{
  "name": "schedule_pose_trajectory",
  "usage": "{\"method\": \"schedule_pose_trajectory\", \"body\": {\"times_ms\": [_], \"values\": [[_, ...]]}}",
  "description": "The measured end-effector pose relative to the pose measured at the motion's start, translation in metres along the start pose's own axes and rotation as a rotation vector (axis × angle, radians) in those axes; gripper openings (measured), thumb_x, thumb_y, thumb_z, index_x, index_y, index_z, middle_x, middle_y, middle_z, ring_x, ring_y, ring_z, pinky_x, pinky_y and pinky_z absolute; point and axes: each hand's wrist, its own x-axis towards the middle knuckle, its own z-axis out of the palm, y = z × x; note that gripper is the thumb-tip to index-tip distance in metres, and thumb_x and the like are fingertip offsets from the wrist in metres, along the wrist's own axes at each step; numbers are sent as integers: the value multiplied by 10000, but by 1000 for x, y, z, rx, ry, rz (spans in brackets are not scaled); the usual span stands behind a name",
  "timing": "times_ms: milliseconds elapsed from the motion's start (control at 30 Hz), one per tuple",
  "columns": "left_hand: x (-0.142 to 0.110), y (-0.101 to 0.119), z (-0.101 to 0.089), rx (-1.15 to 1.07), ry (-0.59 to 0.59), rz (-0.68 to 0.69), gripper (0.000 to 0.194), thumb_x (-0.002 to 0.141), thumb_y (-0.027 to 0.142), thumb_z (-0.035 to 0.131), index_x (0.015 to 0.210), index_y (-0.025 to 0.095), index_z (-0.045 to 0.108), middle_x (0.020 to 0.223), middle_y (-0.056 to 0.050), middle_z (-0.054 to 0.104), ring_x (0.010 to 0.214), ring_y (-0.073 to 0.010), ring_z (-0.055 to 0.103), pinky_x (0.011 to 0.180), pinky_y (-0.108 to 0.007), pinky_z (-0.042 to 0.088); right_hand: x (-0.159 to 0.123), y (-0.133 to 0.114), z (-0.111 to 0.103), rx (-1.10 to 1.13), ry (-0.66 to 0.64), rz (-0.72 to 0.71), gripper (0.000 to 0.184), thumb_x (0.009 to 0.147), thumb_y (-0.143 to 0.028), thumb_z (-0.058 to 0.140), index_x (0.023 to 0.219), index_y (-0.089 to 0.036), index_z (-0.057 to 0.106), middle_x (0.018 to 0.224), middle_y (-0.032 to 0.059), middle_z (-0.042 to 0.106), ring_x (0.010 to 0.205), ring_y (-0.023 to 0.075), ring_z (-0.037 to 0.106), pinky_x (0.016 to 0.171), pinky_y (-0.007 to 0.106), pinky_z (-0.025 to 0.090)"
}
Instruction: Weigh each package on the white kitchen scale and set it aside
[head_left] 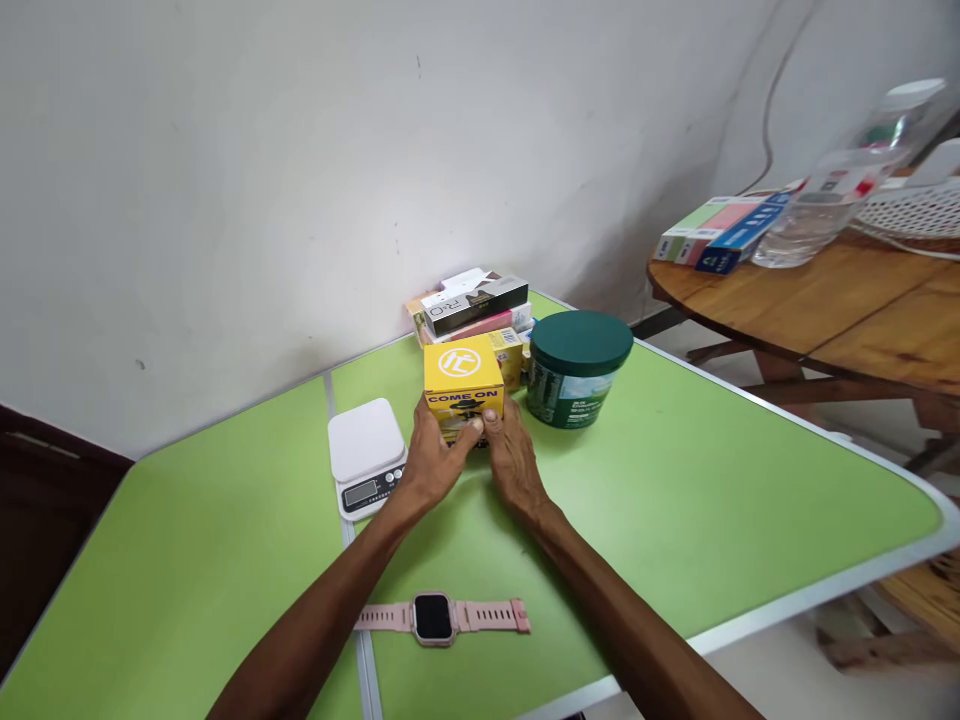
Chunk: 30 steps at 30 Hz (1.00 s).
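Note:
A yellow box printed "COME ON" is gripped from both sides, upright, over the green table. My left hand is closed on its left side, thumb across the front. On the right side my right hand presses the box, its thumb close to the other thumb. Whether the box's bottom touches the table is hidden by my hands. A white kitchen scale lies just left of my left hand. Nearer to me, between my forearms, a pink-strapped smartwatch lies flat.
A green lidded tub stands right of the yellow box. Behind are stacked cartons near the wall. The green table has a metal edge. On a wooden table at right stand a plastic bottle and small boxes.

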Motion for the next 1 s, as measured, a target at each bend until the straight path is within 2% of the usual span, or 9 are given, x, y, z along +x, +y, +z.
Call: {"method": "schedule_pose_trajectory", "body": {"times_ms": [100,167,267,367,533,700,800,867,1000], "values": [[-10,8,5,-52,19,19,568,924,424,708,1388,167,505,1400,-189,611,1377,-328,543,1190,-516,413,1,-12,-6,57,-33,37,704,1038,-696,337,1534,-220,488,1473,165,602,1346,318,569,1169,579,433],[-24,19,-2,-74,45,54,545,913,418,724,1364,185,527,1388,-170,612,1352,-320,562,1185,-511,420,1,-29,-11,62,-54,11,725,1023,-720,349,1523,-219,505,1469,169,603,1321,333,584,1160,590,435],[-44,33,-26,-95,95,116,539,900,403,741,1367,236,528,1391,-132,604,1338,-309,576,1173,-515,436,2,-62,-8,63,-100,-73,709,1017,-719,379,1540,-254,495,1516,151,571,1351,347,564,1180,603,406],[-57,36,-62,-39,164,144,533,900,346,726,1382,264,515,1406,-111,586,1329,-298,582,1163,-525,447,3,-90,14,91,-200,-111,710,1013,-713,409,1563,-268,468,1514,144,573,1374,342,549,1191,589,402],[-68,-1,-117,61,271,52,502,870,257,678,1350,246,532,1374,-104,589,1327,-300,575,1159,-541,442,-7,-93,74,127,-363,-72,720,1007,-731,393,1515,-239,523,1445,162,609,1359,344,562,1164,581,441],[-71,-38,-134,55,294,-32,547,844,270,673,1364,201,519,1364,-137,588,1305,-316,590,1142,-546,459,-17,-79,107,68,-416,-28,751,982,-743,430,1503,-211,526,1423,192,612,1336,361,569,1136,600,462],[-72,-43,-137,87,250,-3,649,866,326,680,1464,210,458,1480,-158,522,1398,-325,530,1175,-533,442,-18,-74,104,73,-438,-19,748,989,-728,429,1519,-206,507,1449,191,608,1326,343,589,1137,575,470],[-75,-46,-141,96,224,-17,791,879,399,695,1564,219,343,1592,-175,428,1476,-335,463,1208,-532,412,-20,-68,93,65,-434,26,769,991,-725,429,1555,-204,471,1522,190,568,1392,342,553,1163,575,448],[-89,-63,-153,107,250,-168,1073,833,526,759,1647,204,140,1682,-222,299,1550,-368,371,1256,-561,344,-25,-53,60,-43,-314,120,825,984,-740,426,1577,-167,455,1619,201,480,1514,355,436,1240,611,337]]}}
